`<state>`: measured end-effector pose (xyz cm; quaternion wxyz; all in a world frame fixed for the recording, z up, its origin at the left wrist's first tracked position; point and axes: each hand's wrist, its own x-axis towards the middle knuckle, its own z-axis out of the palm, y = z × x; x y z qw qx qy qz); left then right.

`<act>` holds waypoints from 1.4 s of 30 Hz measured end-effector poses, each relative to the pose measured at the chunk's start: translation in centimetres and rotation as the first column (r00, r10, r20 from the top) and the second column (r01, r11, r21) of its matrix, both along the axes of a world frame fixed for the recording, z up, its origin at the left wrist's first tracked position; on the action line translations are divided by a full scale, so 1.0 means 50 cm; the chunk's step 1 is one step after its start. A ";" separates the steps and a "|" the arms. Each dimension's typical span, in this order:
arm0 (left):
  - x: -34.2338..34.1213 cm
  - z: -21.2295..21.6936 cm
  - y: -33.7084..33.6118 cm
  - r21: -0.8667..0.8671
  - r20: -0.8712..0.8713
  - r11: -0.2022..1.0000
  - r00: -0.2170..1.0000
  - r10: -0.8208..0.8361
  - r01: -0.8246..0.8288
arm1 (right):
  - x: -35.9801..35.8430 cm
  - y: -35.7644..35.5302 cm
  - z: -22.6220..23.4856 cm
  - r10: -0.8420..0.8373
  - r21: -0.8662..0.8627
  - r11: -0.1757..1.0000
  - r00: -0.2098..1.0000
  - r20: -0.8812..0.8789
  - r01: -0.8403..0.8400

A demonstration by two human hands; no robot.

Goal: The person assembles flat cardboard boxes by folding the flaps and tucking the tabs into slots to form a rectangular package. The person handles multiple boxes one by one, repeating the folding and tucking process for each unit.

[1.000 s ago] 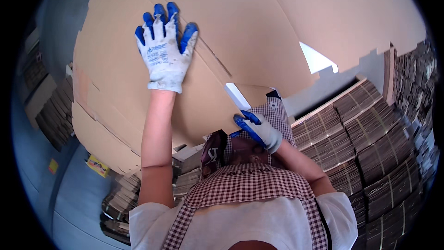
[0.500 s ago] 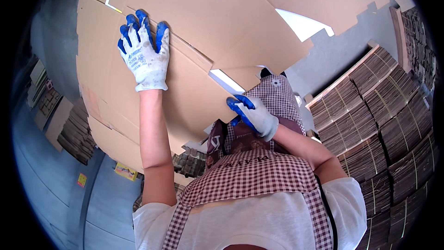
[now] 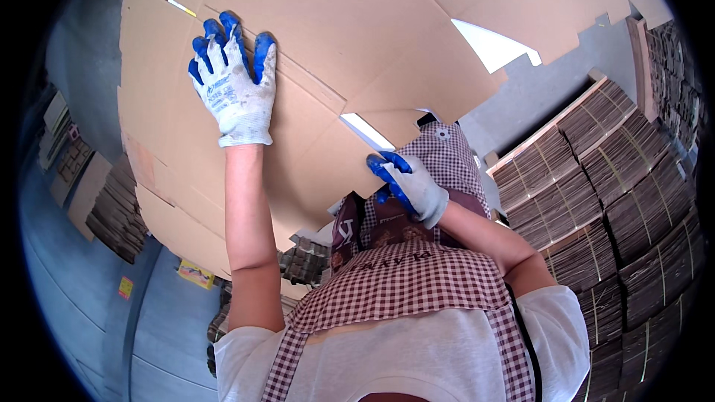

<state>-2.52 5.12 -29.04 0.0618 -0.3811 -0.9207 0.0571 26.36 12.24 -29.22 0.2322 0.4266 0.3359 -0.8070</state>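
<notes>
A big flat sheet of brown cardboard (image 3: 350, 52), creased and slotted, fills the upper half of the view. My left hand (image 3: 232, 82), in a white glove with blue fingertips, lies flat on its surface with fingers spread, near the left side. My right hand (image 3: 406, 186), gloved the same way, grips the sheet's lower edge by a slot, close to my checked apron.
Stacks of bundled flat cardboard (image 3: 618, 193) rise on the right. More stacks (image 3: 112, 208) stand on the grey floor at the left, and a small pile (image 3: 302, 260) lies below the sheet. A yellow label (image 3: 195, 274) lies on the floor.
The cardboard sheet and both hands have shifted toward the left and slightly up in view. My left hand stays flat on the sheet; my right hand keeps its grip on the edge.
</notes>
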 end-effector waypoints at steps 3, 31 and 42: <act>0.000 0.000 0.001 -0.009 0.005 1.000 1.000 0.012 -0.012 | -0.005 0.000 0.012 -0.039 -0.019 0.999 0.999 0.028 0.040; 0.305 0.080 -0.033 0.224 0.601 0.974 0.787 -0.140 0.002 | 0.015 0.057 -0.038 0.339 0.071 0.939 0.940 -0.046 -0.336; 0.419 0.045 -0.439 0.513 0.532 -0.106 0.219 0.818 -0.852 | 0.045 0.624 -0.004 -0.592 0.601 0.628 0.805 -0.044 0.495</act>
